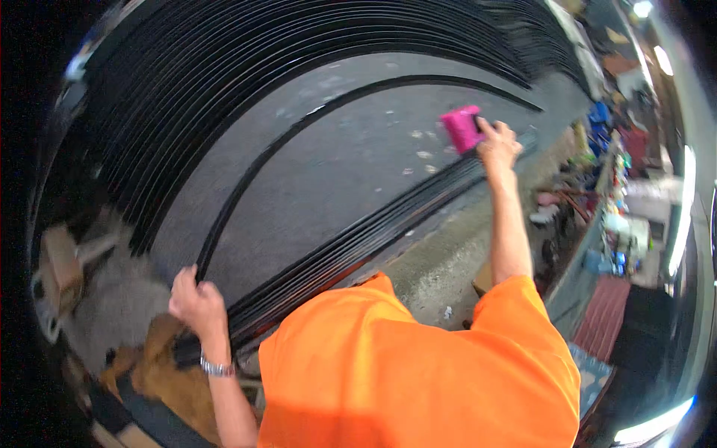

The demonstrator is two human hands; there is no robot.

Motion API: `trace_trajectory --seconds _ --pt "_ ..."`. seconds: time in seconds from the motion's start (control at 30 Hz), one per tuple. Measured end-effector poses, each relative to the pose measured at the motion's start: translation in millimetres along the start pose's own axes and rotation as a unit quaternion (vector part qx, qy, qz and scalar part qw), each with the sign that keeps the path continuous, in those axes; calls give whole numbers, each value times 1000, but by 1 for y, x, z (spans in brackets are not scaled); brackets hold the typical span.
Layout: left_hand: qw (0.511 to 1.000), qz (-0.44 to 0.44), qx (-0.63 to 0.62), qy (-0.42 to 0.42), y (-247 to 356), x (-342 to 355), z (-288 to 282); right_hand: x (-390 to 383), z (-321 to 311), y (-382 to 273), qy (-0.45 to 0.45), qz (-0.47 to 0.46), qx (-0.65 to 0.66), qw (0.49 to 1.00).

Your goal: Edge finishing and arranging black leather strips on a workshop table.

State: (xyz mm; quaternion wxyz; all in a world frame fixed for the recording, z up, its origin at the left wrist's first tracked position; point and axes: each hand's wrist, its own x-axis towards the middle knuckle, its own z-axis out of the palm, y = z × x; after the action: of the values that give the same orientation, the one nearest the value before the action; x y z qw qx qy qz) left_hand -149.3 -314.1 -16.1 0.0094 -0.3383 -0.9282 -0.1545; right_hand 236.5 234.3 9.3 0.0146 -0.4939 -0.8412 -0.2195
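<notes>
A single long black strip (237,196) lies on a grey work surface (336,179), curving in this wide view from near left to far right. At its near left end is my left hand (198,302), fingers closed around the strip's tip. My right hand (498,145), out at the far right, grips a bright pink block-like thing (463,128), perhaps a sponge or folded cloth; its exact kind is blurred. The pink thing is above a bundle of black strips (336,257) along the near edge, apart from the single strip. Whether it touches the bundle I cannot tell.
Many more black strips (246,63) lie side by side across the far part of the surface. A concrete ledge (433,272) runs along the near side. Brown cloth (168,358) is at lower left; shelves with mixed items (597,142) stand at right.
</notes>
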Motion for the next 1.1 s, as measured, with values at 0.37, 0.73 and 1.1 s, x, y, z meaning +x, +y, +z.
trace_trajectory --seconds 0.37,0.73,1.1 --pt "999 -23 -20 8 25 7 -12 -74 -105 -234 -47 -223 448 865" --pt "999 -25 -34 6 24 12 -12 -97 -141 -350 -99 -313 485 810" --pt "999 -29 -37 15 22 12 -10 -106 -151 -361 -78 -368 466 801"
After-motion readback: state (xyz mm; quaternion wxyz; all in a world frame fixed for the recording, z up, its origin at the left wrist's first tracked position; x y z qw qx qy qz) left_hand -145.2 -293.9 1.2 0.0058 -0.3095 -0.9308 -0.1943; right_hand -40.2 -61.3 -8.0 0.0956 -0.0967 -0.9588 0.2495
